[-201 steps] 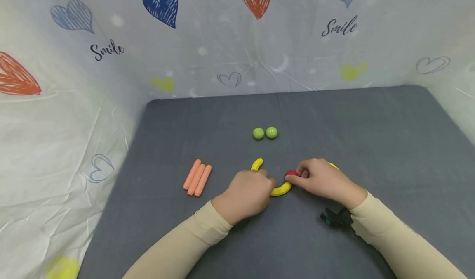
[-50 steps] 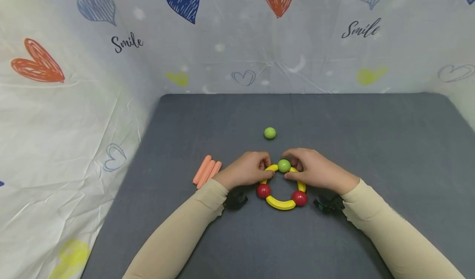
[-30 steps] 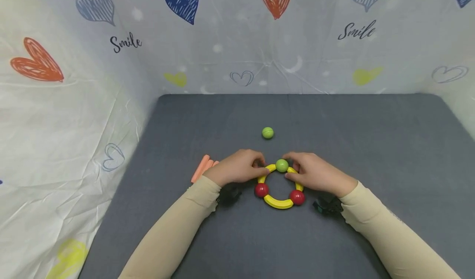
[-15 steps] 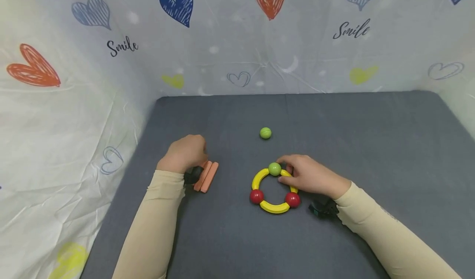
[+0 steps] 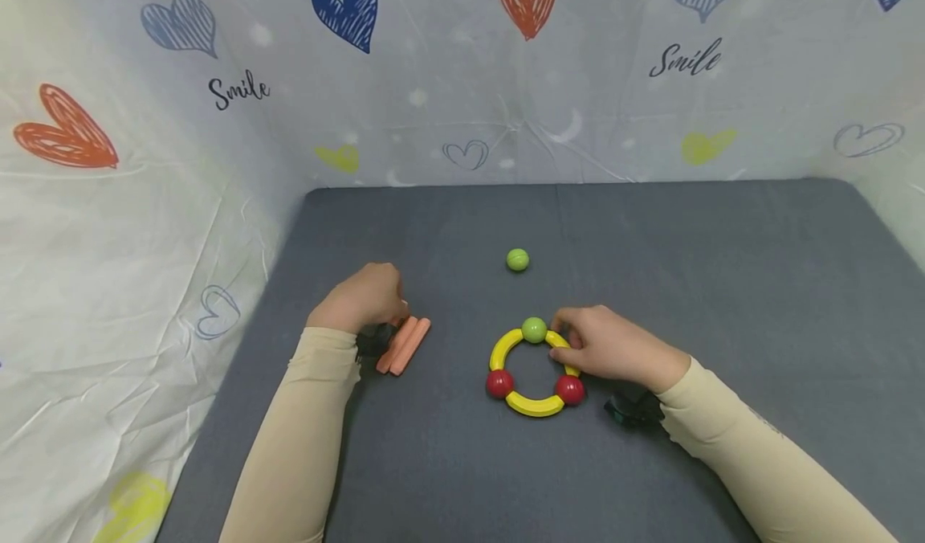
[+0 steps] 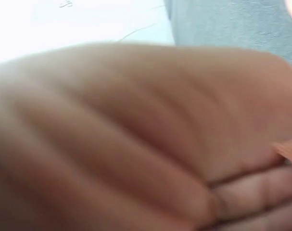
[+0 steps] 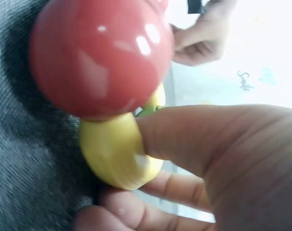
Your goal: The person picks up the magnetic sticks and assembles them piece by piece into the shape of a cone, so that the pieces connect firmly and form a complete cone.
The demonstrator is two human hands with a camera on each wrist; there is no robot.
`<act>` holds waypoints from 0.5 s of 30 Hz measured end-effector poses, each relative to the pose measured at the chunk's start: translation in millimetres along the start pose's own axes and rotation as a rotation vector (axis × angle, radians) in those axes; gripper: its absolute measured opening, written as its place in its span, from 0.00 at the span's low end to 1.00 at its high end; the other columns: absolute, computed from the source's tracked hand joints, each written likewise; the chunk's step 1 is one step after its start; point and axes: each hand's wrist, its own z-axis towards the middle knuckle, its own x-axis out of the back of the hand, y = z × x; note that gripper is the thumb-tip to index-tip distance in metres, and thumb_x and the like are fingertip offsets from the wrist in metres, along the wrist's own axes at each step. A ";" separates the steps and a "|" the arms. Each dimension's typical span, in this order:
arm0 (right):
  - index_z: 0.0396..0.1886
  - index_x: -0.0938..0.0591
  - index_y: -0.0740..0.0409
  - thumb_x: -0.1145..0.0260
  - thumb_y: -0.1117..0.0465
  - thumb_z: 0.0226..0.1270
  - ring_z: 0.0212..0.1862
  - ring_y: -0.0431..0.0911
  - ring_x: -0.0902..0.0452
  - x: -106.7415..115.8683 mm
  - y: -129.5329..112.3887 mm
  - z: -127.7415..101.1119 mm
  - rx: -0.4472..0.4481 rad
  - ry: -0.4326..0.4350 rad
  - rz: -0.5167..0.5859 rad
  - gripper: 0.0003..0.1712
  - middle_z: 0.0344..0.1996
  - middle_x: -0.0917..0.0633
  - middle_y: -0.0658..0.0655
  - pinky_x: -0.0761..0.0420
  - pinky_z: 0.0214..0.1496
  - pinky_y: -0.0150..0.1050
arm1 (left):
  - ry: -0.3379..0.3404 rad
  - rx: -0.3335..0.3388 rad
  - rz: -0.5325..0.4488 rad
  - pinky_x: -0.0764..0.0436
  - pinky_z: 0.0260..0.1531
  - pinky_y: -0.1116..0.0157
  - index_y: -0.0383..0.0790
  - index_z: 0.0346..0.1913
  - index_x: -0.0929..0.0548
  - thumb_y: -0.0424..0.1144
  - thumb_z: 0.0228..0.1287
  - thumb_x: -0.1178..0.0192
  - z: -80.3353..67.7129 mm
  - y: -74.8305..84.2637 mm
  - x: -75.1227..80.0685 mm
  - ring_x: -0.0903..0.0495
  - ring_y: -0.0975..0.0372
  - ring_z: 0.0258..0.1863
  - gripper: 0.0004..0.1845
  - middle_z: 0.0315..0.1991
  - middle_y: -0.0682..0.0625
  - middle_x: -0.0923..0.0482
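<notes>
From the head view, a ring [image 5: 533, 370] of yellow curved pieces joined by two red balls and one green ball is seen lying flat on the grey tabletop [image 5: 723, 286]. Its rim at 2 o'clock is pinched by the curled fingers of the right hand [image 5: 610, 349]. A loose green ball [image 5: 516, 259] lies apart at 12 o'clock from the ring. At 9 o'clock, well apart, the left hand [image 5: 361, 298] is curled over the far end of the orange sticks [image 5: 405, 345]; whether a stick is gripped cannot be told.

In the left wrist view, only the blurred left hand [image 6: 136, 139] is shown, with an orange stick tip [image 6: 290, 150] at 3 o'clock.

In the right wrist view, a yellow piece [image 7: 118, 151] below a red ball [image 7: 100, 57] is clamped between the thumb and fingers [image 7: 150, 190] of the right hand [image 7: 222, 168].
</notes>
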 end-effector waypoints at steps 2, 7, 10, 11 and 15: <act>0.48 0.15 0.59 0.26 0.59 0.68 0.20 0.38 0.32 -1.5 -0.1 1.3 0.012 0.009 0.007 0.14 0.18 0.26 0.46 0.31 0.26 0.34 | 0.054 -0.035 -0.006 0.34 0.19 0.63 0.41 0.27 0.18 0.35 0.70 0.42 -1.5 1.4 1.2 0.33 0.63 0.16 0.12 0.19 0.53 0.28; 0.49 0.14 0.57 0.26 0.58 0.69 0.20 0.38 0.33 -4.2 -0.5 3.6 0.036 0.033 0.029 0.13 0.19 0.26 0.46 0.32 0.25 0.34 | 0.187 -0.201 -0.028 0.23 0.27 0.59 0.44 0.41 0.15 0.41 0.77 0.42 -8.1 15.5 2.0 0.23 0.59 0.21 0.07 0.25 0.51 0.20; 0.49 0.14 0.57 0.25 0.57 0.69 0.19 0.38 0.33 -7.1 -0.1 4.6 0.042 0.046 0.041 0.14 0.19 0.26 0.46 0.32 0.24 0.34 | 0.239 -0.312 -0.040 0.22 0.27 0.60 0.47 0.40 0.16 0.42 0.76 0.40 -12.7 30.5 -0.8 0.24 0.61 0.22 0.06 0.27 0.53 0.20; 0.50 0.14 0.57 0.25 0.57 0.69 0.19 0.38 0.33 -8.3 -0.1 5.0 0.044 0.049 0.045 0.14 0.19 0.25 0.46 0.32 0.24 0.34 | 0.246 -0.346 -0.060 0.22 0.27 0.60 0.48 0.39 0.16 0.42 0.76 0.39 -14.6 35.5 -2.0 0.24 0.61 0.21 0.06 0.27 0.53 0.21; 0.49 0.14 0.57 0.25 0.57 0.69 0.19 0.38 0.33 -12.5 -0.9 7.6 0.055 0.060 0.047 0.14 0.19 0.25 0.46 0.32 0.24 0.34 | 0.293 -0.493 -0.149 0.18 0.31 0.62 0.50 0.41 0.16 0.42 0.75 0.37 -22.8 53.4 -8.5 0.23 0.64 0.20 0.03 0.28 0.57 0.20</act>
